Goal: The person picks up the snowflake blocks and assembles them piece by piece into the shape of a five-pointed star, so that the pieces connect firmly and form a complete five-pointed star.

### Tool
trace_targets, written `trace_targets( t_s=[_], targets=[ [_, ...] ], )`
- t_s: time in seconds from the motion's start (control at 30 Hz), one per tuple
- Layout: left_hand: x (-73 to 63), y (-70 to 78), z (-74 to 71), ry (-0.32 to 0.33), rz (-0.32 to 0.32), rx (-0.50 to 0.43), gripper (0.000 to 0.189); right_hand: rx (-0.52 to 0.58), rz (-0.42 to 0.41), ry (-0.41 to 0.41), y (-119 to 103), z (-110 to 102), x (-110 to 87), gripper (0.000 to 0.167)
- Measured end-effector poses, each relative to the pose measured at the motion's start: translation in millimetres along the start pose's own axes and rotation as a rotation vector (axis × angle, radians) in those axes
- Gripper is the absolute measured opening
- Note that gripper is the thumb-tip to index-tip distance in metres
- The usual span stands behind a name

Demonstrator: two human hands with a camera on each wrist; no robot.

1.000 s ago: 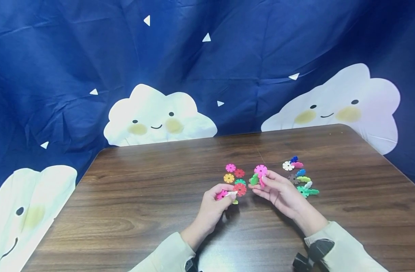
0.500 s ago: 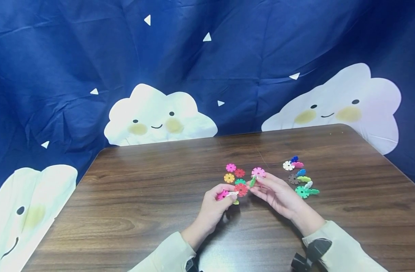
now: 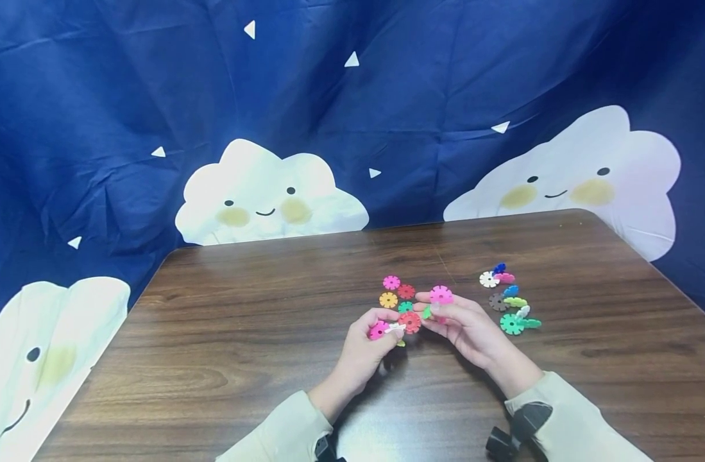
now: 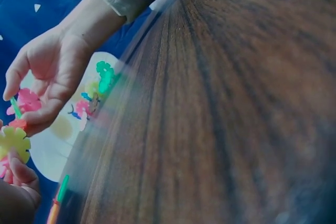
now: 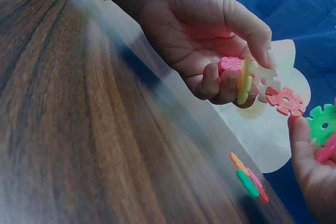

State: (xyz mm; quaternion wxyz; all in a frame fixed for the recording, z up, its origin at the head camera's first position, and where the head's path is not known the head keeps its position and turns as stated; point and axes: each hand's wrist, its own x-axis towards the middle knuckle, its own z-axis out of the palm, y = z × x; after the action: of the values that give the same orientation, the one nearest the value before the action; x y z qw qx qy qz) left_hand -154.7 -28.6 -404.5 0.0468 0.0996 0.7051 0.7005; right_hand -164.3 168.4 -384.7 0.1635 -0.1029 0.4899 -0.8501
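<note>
Slotted plastic snowflake discs, joined into a small cluster, are pinched between the thumb and fingers of my left hand (image 3: 358,353). The cluster has a pink disc (image 3: 378,330), a white disc (image 5: 262,81), a yellow disc (image 5: 244,81) and a red disc (image 5: 286,100) at its right end. My right hand (image 3: 476,333) pinches a green disc (image 5: 323,124) with pink discs (image 3: 441,295) joined to it. In the right wrist view, a right fingertip meets the lower edge of the red disc, and the green disc is close beside it.
Loose discs, among them an orange one (image 3: 389,299) and a pink one (image 3: 391,282), lie flat on the wooden table (image 3: 242,321) beyond my left hand. Joined discs, including a white one (image 3: 489,279) and a green one (image 3: 511,324), lie to the right. A blue curtain (image 3: 387,115) hangs behind.
My right hand has moved left, bringing its green and pink discs close to the red disc, and some of its fingers have extended behind them. My left hand keeps its hold almost unmoved.
</note>
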Motion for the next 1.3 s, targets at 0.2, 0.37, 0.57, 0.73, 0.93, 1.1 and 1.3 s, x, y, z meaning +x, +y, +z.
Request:
trace_targets(
  t_s=[0.2, 0.37, 0.57, 0.73, 0.93, 1.1, 1.3],
  targets=[
    [0.8, -0.8, -0.4, -0.010, 0.003, -0.001, 0.020, 0.012, -0.060, -0.091, 2.9, -2.5, 4.5, 0.031],
    [0.3, 0.3, 0.0, -0.030, -0.001, 0.005, 0.020, 0.024, -0.068, -0.135, 4.4, -2.4, 6.2, 0.032],
    [0.4, -0.5, 0.2, -0.029, -0.002, 0.011, 0.020, 0.007, -0.074, -0.158, 5.4, -1.2, 7.4, 0.034],
    [0.0, 0.1, -0.2, -0.036, -0.005, 0.012, 0.020, -0.022, -0.090, -0.144, 5.6, -0.2, 6.9, 0.033],
    [-1.2, 1.7, -0.6, -0.041, -0.014, -0.015, 0.021, -0.075, -0.092, -0.125, 7.5, 2.3, 7.3, 0.033],
    [-1.6, 2.0, -0.6, -0.031, -0.012, -0.022, 0.022, -0.097, -0.035, -0.152, 6.5, 1.1, 8.1, 0.031],
    [-1.6, 1.7, -1.1, -0.023, 0.000, -0.018, 0.023, -0.124, 0.084, -0.093, 4.2, 1.5, 7.1, 0.044]
  ],
)
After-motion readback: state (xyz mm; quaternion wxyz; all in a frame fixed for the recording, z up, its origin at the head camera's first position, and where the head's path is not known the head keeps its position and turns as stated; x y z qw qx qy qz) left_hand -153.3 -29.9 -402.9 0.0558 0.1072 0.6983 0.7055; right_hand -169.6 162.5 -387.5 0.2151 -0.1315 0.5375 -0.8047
